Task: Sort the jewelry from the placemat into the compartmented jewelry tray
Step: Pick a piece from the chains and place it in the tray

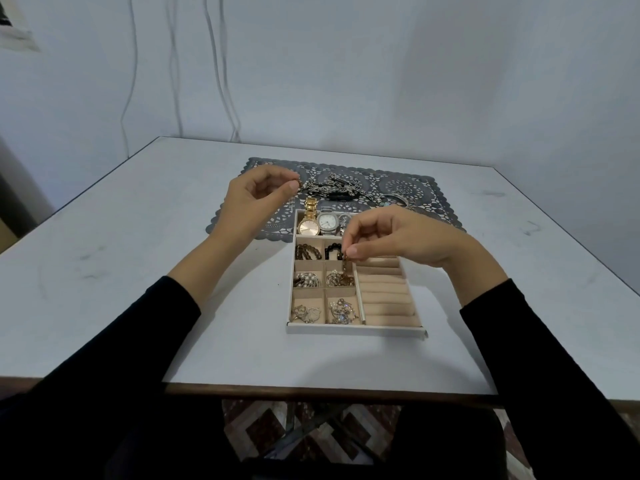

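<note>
Table (138, 271) under tray (356, 329). Placemat (249, 223) behind tray, under its far end. Chains (332, 187) on placemat, behind tray. Right hand (391, 240) over tray's middle, pinching trinket (346, 264) that dangles into centre cell. Left hand (256, 199) past tray's far-left corner, pinching small piece (295, 184).

right hand (398, 237) hides part of the jewelry tray (353, 329); left hand (252, 199) pinches a tiny unclear piece (295, 184)

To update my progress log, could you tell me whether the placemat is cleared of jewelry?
No, chains and bracelets lie on the placemat.
</note>
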A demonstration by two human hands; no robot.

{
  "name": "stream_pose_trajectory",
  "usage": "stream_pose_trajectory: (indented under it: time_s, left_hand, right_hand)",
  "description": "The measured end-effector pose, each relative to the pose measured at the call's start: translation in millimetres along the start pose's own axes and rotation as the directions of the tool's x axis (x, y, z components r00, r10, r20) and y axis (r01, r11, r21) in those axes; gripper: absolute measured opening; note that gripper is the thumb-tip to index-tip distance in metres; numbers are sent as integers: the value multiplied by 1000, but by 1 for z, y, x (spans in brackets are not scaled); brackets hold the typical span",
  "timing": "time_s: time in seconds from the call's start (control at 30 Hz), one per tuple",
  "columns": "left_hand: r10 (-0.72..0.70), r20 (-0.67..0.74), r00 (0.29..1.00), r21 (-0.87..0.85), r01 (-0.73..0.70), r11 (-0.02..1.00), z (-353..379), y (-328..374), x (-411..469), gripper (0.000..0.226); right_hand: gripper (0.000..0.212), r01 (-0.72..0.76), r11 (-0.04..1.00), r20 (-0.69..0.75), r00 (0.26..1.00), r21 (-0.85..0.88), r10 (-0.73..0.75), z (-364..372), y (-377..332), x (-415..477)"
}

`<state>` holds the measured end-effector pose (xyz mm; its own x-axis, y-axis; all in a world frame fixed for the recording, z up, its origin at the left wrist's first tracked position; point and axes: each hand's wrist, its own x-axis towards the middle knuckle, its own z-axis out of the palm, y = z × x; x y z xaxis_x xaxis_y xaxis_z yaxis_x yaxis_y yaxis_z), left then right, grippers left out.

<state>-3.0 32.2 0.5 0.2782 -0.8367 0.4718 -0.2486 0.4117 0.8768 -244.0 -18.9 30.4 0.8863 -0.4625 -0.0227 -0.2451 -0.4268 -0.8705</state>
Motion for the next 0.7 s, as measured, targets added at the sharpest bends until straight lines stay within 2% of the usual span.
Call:
stream_pose_trajectory:
  time_s: [0.3, 0.7]
  left_hand:
    - [3, 26, 1000, 3, -3, 1000, 1, -1, -2, 12]
    - [13, 41, 999, 4, -13, 1000, 2, -1, -3, 13]
  right_hand:
    - [11, -66, 981, -58, 997, -181, 57, 10, 1, 8]
    - [7, -87, 941, -75, 995, -326, 66, 15, -1, 10]
